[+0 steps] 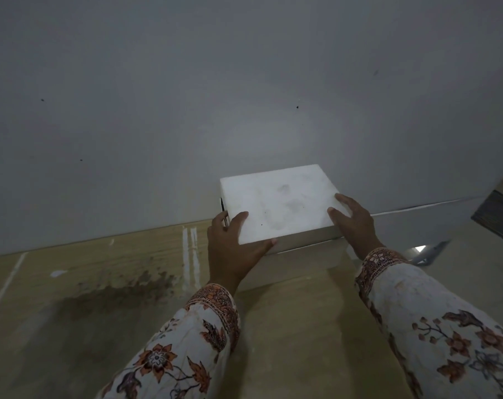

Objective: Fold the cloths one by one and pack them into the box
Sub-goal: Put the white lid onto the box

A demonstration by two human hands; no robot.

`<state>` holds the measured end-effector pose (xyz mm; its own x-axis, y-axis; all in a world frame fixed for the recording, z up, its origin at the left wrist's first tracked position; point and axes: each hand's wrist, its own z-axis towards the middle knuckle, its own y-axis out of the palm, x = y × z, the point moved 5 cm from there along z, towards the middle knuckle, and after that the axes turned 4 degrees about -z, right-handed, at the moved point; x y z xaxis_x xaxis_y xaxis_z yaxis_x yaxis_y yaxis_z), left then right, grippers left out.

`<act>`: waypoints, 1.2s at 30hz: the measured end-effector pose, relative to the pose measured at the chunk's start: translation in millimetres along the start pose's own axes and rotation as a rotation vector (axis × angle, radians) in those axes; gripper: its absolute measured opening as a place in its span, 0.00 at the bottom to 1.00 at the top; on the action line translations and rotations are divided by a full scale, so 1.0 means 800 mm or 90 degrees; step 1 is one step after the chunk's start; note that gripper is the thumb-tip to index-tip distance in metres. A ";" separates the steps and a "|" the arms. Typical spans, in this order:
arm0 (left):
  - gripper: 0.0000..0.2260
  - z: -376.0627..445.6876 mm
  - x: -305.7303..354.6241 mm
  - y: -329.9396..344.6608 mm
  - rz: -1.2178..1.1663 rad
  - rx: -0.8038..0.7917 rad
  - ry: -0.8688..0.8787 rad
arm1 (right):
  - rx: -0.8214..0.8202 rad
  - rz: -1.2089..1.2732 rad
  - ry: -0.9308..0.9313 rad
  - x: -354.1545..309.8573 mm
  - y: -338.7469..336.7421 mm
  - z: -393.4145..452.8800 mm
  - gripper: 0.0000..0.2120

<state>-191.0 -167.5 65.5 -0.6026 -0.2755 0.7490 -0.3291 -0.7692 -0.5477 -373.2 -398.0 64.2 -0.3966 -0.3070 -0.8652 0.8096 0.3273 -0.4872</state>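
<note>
A white box (279, 205) with its lid on stands on the wooden table (106, 312), close against the grey wall. My left hand (233, 249) holds the lid's near left corner, thumb along the front edge and fingers over the top and left side. My right hand (352, 223) rests on the lid's right edge with its fingers spread over the top. No cloth is in sight; the inside of the box is hidden by the lid.
A grey wall (215, 96) rises straight behind the table. Dark stains and white streaks mark the wood left of the box. At the far right lie a dark ribbed mat (498, 214) and a small metal piece (423, 251).
</note>
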 end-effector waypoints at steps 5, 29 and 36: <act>0.38 0.003 -0.006 -0.004 0.009 -0.011 -0.021 | 0.041 -0.053 0.013 0.007 0.003 -0.004 0.22; 0.53 0.010 -0.067 0.049 0.166 -0.333 0.012 | 0.126 -0.531 -0.007 0.033 0.069 -0.034 0.26; 0.53 0.047 -0.074 0.069 0.140 -0.339 0.023 | 0.140 -0.539 0.025 0.031 0.073 -0.008 0.26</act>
<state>-146.2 -215.2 4.9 -0.7192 -0.3693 0.5885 -0.5086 -0.2971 -0.8081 -338.8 -381.0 13.4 -0.9137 -0.3364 -0.2280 0.2992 -0.1772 -0.9376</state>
